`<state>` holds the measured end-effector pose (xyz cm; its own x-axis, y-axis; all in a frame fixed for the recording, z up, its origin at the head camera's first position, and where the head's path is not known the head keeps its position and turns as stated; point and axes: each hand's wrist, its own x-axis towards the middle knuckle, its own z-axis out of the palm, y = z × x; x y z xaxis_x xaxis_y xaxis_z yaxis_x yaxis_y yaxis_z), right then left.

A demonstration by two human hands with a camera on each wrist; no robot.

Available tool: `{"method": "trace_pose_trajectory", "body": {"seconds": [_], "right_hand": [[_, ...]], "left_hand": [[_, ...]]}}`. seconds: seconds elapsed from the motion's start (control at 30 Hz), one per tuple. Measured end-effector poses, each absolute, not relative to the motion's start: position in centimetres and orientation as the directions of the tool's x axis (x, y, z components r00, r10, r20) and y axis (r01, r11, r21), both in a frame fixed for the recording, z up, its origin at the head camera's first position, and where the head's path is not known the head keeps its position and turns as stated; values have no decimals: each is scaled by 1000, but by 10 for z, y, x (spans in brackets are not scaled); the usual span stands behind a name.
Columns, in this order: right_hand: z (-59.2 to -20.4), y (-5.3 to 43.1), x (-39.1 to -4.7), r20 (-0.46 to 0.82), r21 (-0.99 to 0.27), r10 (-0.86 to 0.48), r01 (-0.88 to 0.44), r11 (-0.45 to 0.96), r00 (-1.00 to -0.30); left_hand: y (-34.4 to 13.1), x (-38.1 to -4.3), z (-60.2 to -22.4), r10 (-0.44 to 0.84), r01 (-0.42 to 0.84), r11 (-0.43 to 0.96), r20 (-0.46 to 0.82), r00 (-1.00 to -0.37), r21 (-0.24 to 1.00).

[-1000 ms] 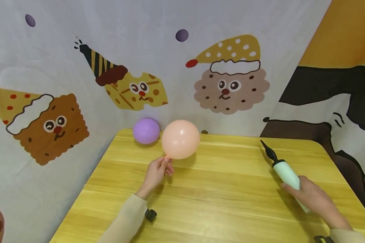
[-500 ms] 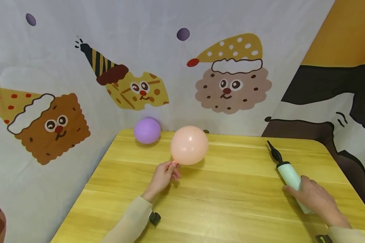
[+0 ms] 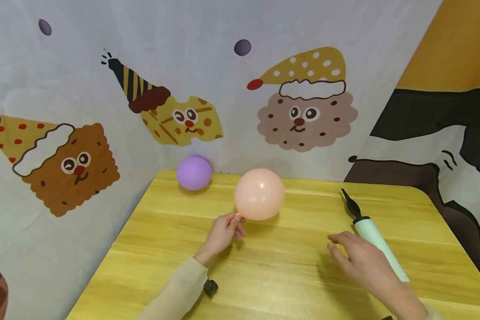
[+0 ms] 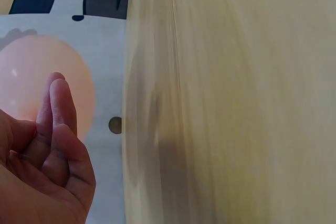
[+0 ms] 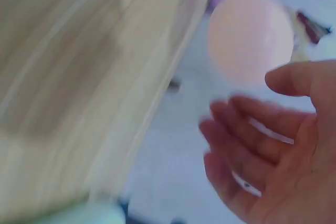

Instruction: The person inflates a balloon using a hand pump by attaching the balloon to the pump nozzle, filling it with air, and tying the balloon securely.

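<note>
A peach balloon (image 3: 260,194), inflated, is pinched at its neck between the thumb and finger of my left hand (image 3: 225,232). In the left wrist view the balloon (image 4: 79,87) shows behind the fingers, and the pinched neck is mostly hidden. My right hand (image 3: 362,260) hovers over the table, fingers loosely bent and holding nothing. Just beyond it a mint-green balloon pump (image 3: 378,242) with a black nozzle lies on the table, partly covered by the hand. The right wrist view is blurred; there the right hand (image 5: 273,145) has a gap between thumb and fingers.
An inflated purple balloon (image 3: 194,173) sits at the back left of the wooden table (image 3: 272,275). A cloth backdrop (image 3: 232,98) printed with cartoon biscuits hangs right behind the table and along its left side.
My left hand has carried the peach balloon to the right and slightly nearer. My right hand has let go of the pump and moved left, leaving the pump on the table.
</note>
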<state>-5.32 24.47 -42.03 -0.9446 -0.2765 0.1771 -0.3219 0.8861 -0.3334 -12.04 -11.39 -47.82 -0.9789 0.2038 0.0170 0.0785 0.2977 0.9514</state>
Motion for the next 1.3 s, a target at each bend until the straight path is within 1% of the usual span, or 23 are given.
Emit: {"method": "trace_pose_trajectory", "body": {"seconds": [0.1,0.2,0.3,0.37,0.43,0.53,0.73,0.9,1.03,1.13,1.3], "right_hand": [[-423,212,-51,118,-445,-356,-370,816,-927],[-429,186,-54,65,-557,-445,-402,727,-893],[-437,167,-57,43,-646,-517,-418,639,-855],[-441,159,-59,35,-684,-535,-411,603,-844],[-444,153,-60,33,-706,-530,-395,588,-848],[-448,143,-66,12,-739,-486,-335,585,-874],[-454,125,-81,-21,-828,-403,-210,520,-915],[-460,120,-92,-88,-925,-373,-63,375,-923],[-465,120,-99,-104,-978,-448,8,210,-888],[-466,120,-103,-109,-988,-470,44,148,-876],[-465,119,-107,-163,-983,-339,121,142,-926]], "left_hand": [[-108,-119,-479,219,84,290,19,-976,953],[-102,-116,-480,229,97,289,30,-973,952],[-95,-113,-481,246,116,288,43,-968,951],[-89,-111,-481,257,122,290,45,-965,949],[-84,-110,-482,258,118,292,41,-965,949],[-79,-108,-482,255,126,302,47,-966,945],[-68,-102,-481,291,230,385,119,-949,894],[-59,-100,-481,326,322,463,180,-928,826],[-55,-98,-479,350,372,524,204,-914,767],[-53,-96,-476,364,384,554,200,-910,738],[-49,-96,-473,379,393,547,200,-903,739]]}}
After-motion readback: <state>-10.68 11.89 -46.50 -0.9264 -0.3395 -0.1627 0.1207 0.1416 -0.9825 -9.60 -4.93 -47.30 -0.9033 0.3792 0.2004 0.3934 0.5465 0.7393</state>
